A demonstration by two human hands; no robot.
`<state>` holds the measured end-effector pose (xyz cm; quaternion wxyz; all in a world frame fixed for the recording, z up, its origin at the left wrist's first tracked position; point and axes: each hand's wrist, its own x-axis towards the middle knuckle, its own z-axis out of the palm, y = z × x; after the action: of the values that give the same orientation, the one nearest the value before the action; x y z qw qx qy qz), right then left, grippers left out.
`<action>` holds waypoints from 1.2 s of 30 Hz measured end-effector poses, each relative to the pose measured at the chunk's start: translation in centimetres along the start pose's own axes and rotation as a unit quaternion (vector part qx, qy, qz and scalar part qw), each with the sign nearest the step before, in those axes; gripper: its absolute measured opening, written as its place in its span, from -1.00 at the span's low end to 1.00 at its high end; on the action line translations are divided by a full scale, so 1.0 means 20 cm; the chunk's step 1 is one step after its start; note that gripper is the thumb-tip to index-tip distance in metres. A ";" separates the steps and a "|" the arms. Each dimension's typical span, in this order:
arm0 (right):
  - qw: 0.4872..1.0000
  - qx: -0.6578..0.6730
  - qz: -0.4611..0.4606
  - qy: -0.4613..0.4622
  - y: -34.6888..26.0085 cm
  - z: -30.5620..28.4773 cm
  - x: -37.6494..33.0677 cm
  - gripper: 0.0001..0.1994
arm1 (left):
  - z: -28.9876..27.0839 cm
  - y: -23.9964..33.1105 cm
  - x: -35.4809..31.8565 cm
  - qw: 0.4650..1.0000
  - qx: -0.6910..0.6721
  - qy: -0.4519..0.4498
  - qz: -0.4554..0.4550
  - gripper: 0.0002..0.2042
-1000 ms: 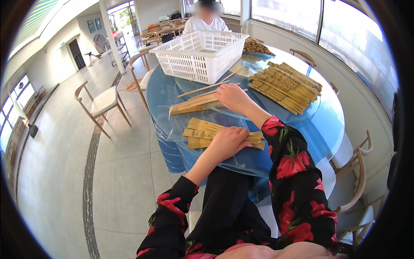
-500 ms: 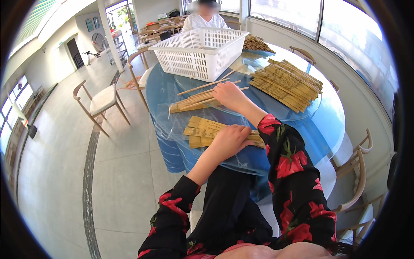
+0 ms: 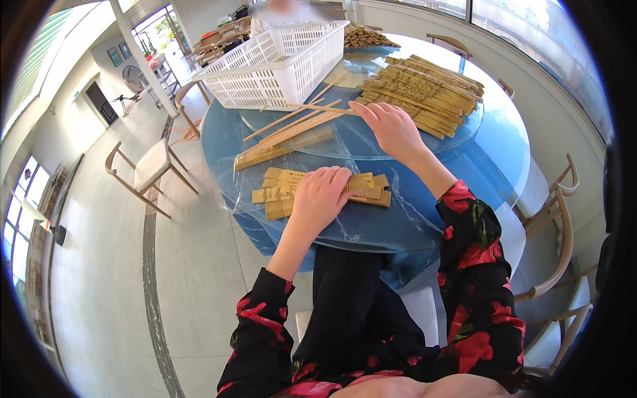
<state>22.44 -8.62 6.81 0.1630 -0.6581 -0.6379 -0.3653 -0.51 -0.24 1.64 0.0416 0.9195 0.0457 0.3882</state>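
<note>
My left hand (image 3: 321, 199) is closed over a small pile of gold paper chopstick sleeves (image 3: 275, 192) near the table's front edge, its thumb and fingers pressed on them. The sleeves fan out on both sides of the hand. Beyond it, my right hand (image 3: 393, 132) pinches the right end of light wooden chopsticks (image 3: 322, 108), which point left above the table; one or two, I cannot tell. Several loose chopsticks (image 3: 295, 131) lie slanted just beyond the sleeves, partly over another gold sleeve (image 3: 247, 161) and clear plastic.
A white slatted plastic basket (image 3: 265, 89) stands at the far left of the blue-covered round table (image 3: 415, 219). Farther right lies a large stack of gold sleeves (image 3: 424, 93), with a brown heap of sticks (image 3: 368, 36) behind. A person (image 3: 282, 12) sits across. Wooden chairs (image 3: 152, 166) stand around.
My right hand has moved right, drawing chopsticks away from the loose ones. My left hand stays on the gold sleeves. The whole view has shifted slightly.
</note>
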 end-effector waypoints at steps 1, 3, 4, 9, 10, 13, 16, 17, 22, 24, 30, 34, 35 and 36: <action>1.000 -0.001 0.016 -0.010 0.07 -0.04 -0.08 -0.58 | 0.00 0.01 0.01 1.000 0.012 0.016 -0.015 -0.67; 0.995 0.059 0.073 -0.031 0.14 -0.08 -0.18 -0.73 | -0.04 0.01 0.00 0.996 0.053 0.039 -0.058 -0.67; 0.991 0.101 0.080 -0.029 0.17 -0.10 -0.22 -0.77 | -0.04 0.00 -0.01 0.993 0.074 0.049 -0.077 -0.66; 0.965 0.244 0.097 0.021 0.25 -0.16 -0.33 -0.92 | -0.05 -0.03 -0.04 0.986 0.107 0.095 -0.087 -0.66; 0.961 0.256 0.097 0.028 0.25 -0.18 -0.34 -0.91 | -0.05 -0.04 -0.04 0.985 0.109 0.098 -0.091 -0.66; 0.971 0.223 0.065 0.052 0.24 -0.23 -0.32 -0.90 | -0.05 -0.04 -0.04 0.983 0.129 0.096 -0.083 -0.63; 0.975 0.201 0.074 0.063 0.23 -0.26 -0.31 -0.89 | -0.06 -0.04 -0.04 0.984 0.133 0.087 -0.079 -0.63; 0.976 0.192 0.072 0.072 0.24 -0.26 -0.31 -0.89 | -0.06 -0.04 -0.04 0.985 0.130 0.082 -0.082 -0.64; 0.982 0.155 0.062 0.092 0.25 -0.27 -0.32 -0.85 | -0.05 -0.03 -0.04 0.984 0.121 0.078 -0.101 -0.67; 0.984 0.139 0.060 0.094 0.26 -0.27 -0.32 -0.84 | -0.04 -0.04 -0.03 0.983 0.135 0.093 -0.082 -0.66; 0.987 0.114 0.033 0.106 0.25 -0.27 -0.32 -0.77 | -0.04 -0.02 -0.03 0.981 0.146 0.099 -0.084 -0.66; 0.987 0.135 0.027 0.083 0.22 -0.25 -0.31 -0.75 | -0.05 -0.03 -0.05 0.985 0.122 0.068 -0.104 -0.65; 0.987 0.144 0.022 0.068 0.20 -0.25 -0.31 -0.76 | -0.05 -0.03 -0.06 0.985 0.118 0.061 -0.106 -0.65; 0.987 0.152 0.017 0.054 0.18 -0.24 -0.30 -0.76 | -0.06 -0.04 -0.06 0.986 0.120 0.061 -0.098 -0.65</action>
<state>25.03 -16.66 6.80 0.3015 -0.6157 -0.6651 -0.2960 -2.24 0.46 1.42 -0.0337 0.8836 0.1846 0.4289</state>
